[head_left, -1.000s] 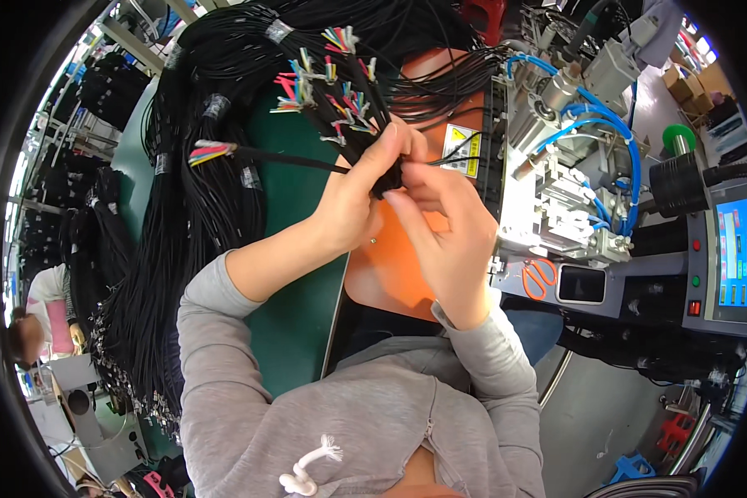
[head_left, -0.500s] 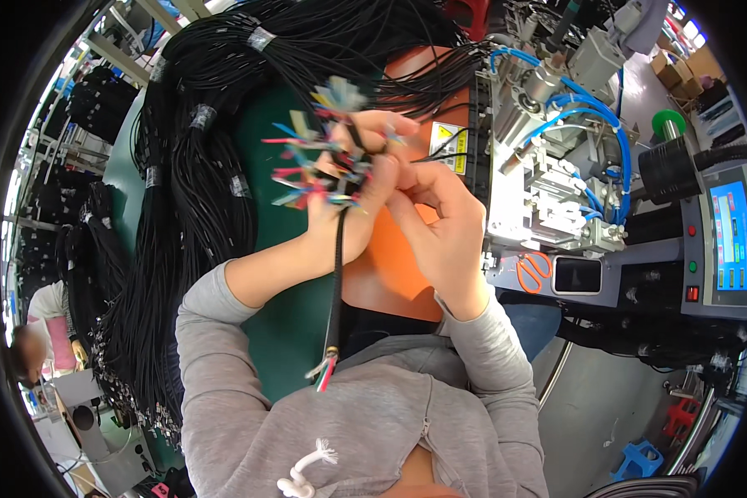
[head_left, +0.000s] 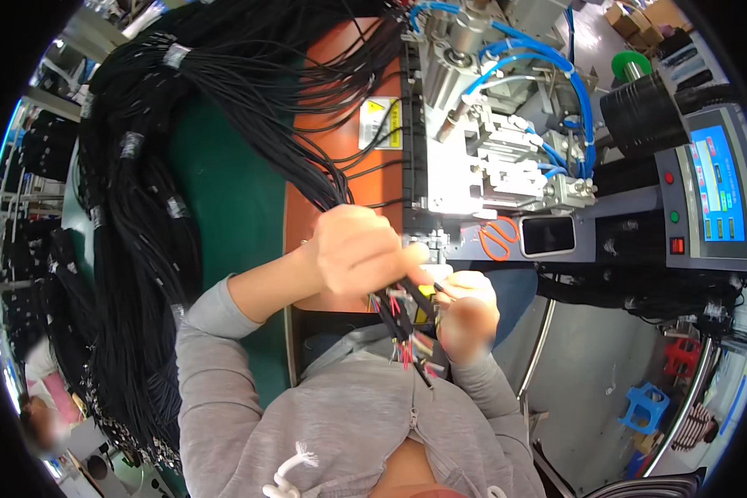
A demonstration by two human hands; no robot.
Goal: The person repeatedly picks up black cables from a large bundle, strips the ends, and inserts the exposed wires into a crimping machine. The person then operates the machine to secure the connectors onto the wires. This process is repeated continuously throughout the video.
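Evidently, handling looks partway: black cables (head_left: 328, 187) are gathered in the left hand (head_left: 357, 253), below and left of the machine (head_left: 494, 178), with coloured cores (head_left: 402, 336) already bared at their ends. The left hand is clamped around them; the right hand (head_left: 466, 319), below the machine, is at the loose ends, too blurred to tell its grip. Bundles (head_left: 137, 207) far left of the machine stay bound by shiny bands (head_left: 130, 146); the remaining count is unverifiable. Cables appear slim, supple; the machine is angular, bright metal, with glossy blue tubes (head_left: 588, 108).
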